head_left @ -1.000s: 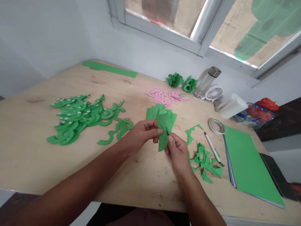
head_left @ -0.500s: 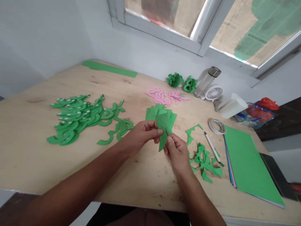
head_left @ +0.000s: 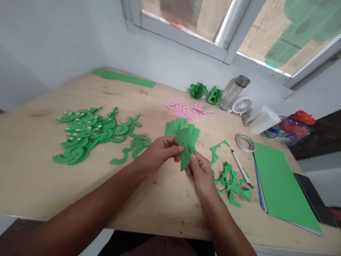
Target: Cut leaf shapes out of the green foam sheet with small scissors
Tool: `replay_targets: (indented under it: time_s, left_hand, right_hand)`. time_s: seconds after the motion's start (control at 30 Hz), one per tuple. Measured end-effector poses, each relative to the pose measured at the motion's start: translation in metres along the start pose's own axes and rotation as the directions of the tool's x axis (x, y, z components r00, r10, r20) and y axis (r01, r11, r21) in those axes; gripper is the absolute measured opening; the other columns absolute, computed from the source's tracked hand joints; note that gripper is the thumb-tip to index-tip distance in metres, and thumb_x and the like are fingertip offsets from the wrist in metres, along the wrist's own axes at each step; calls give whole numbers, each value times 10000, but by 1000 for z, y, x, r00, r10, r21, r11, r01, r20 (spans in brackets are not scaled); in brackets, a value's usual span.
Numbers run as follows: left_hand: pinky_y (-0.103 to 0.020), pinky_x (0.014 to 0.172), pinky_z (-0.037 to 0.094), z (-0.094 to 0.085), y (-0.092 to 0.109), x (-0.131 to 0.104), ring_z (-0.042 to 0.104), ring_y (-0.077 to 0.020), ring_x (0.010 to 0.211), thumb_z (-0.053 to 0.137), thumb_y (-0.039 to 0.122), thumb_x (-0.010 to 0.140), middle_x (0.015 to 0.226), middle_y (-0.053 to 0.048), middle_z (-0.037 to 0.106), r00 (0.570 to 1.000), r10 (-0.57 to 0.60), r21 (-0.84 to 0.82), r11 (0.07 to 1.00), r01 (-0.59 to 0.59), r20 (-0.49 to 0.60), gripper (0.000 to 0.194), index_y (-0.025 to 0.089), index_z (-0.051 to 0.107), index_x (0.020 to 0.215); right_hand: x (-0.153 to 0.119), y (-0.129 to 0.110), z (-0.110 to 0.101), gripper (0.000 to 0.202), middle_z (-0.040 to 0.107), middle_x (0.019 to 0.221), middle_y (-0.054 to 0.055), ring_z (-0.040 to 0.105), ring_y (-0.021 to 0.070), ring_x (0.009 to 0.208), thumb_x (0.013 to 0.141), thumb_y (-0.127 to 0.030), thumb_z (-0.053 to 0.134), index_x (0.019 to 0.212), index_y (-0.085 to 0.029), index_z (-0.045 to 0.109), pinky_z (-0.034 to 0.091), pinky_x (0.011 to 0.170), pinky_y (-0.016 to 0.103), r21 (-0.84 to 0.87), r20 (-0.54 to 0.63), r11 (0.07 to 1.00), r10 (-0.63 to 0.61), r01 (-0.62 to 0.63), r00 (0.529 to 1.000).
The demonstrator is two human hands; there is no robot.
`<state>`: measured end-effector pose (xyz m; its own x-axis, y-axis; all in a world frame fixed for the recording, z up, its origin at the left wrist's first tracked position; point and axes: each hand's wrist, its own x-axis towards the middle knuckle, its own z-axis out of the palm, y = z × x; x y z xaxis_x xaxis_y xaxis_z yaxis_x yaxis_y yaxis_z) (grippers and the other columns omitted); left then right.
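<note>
Above the desk [head_left: 157,206], we do best to work on the near side of the green stack [head_left: 173,128], forearms steady and angled inward. Our left hand [head_left: 163,149], at the stack's near left, pinches with its thumb on top; our right hand [head_left: 200,170], at its near right, grips the opposite edge — whether it hides a blade we cannot tell. The green paper piece [head_left: 185,140], just before the stack, is clamped between both — we should turn it gently, lest it crease.

White walls [head_left: 53,42], framed window [head_left: 239,25], pale wooden table [head_left: 39,185]
</note>
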<state>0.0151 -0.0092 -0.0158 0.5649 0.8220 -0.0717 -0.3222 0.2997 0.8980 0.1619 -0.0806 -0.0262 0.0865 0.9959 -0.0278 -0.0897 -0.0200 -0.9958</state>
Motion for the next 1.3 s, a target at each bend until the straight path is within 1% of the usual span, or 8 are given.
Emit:
replay_targets:
  time_s: [0.17, 0.37, 0.53, 0.83, 0.97, 1.3]
  left_hand:
    - [-240, 573, 444, 0, 0, 0, 530, -106, 577, 858, 339, 760, 641, 12, 645, 1000, 9, 17, 1000, -9, 2, 207, 174, 735, 748]
    - [-243, 574, 452, 0, 0, 0, 534, -109, 577, 844, 334, 763, 643, 14, 646, 1000, 0, 38, 999, 0, -4, 202, 169, 728, 761]
    - [-237, 566, 437, 1, 1, 0, 526, -103, 573, 855, 323, 742, 641, 11, 651, 1000, -7, 10, 1000, 7, -6, 193, 167, 742, 748]
    - [-238, 569, 433, -1, 1, 0, 536, -103, 574, 859, 322, 741, 633, 9, 658, 1000, -16, 2, 1000, 16, -13, 191, 164, 754, 759]
    - [-241, 573, 434, -1, 0, 0, 535, -102, 570, 858, 320, 740, 631, 12, 658, 1000, -14, -4, 1000, 14, -14, 186, 168, 750, 753]
    - [-242, 574, 440, -2, 0, 1, 537, -109, 577, 850, 326, 744, 627, 12, 653, 1000, -21, 15, 1000, 21, -17, 190, 170, 743, 758]
  right_hand:
    - [1, -3, 0, 553, 407, 475, -81, 230, 77, 417, 834, -745, 660, 685, -216, 600, 186, 406, 243, 29, 31, 999, 35, -36, 999]
    - [0, -4, 0, 557, 424, 483, -81, 230, 72, 421, 788, -755, 701, 703, -211, 612, 165, 397, 239, 45, 26, 997, 55, -56, 998]
    - [1, -2, 0, 549, 424, 484, -77, 238, 72, 426, 803, -736, 698, 672, -214, 588, 164, 401, 240, 47, 15, 997, 61, -62, 998]
    - [-1, -5, 1, 524, 429, 486, -75, 251, 76, 423, 821, -714, 693, 702, -209, 615, 174, 404, 242, 66, 30, 996, 51, -53, 998]
    - [0, -5, 3, 517, 406, 484, -84, 243, 77, 430, 833, -709, 690, 718, -210, 621, 176, 409, 238, 86, 34, 995, 39, -41, 999]
    - [1, -8, 2, 531, 411, 477, -80, 250, 79, 424, 834, -717, 676, 680, -215, 600, 187, 412, 242, 50, 35, 998, 28, -30, 999]
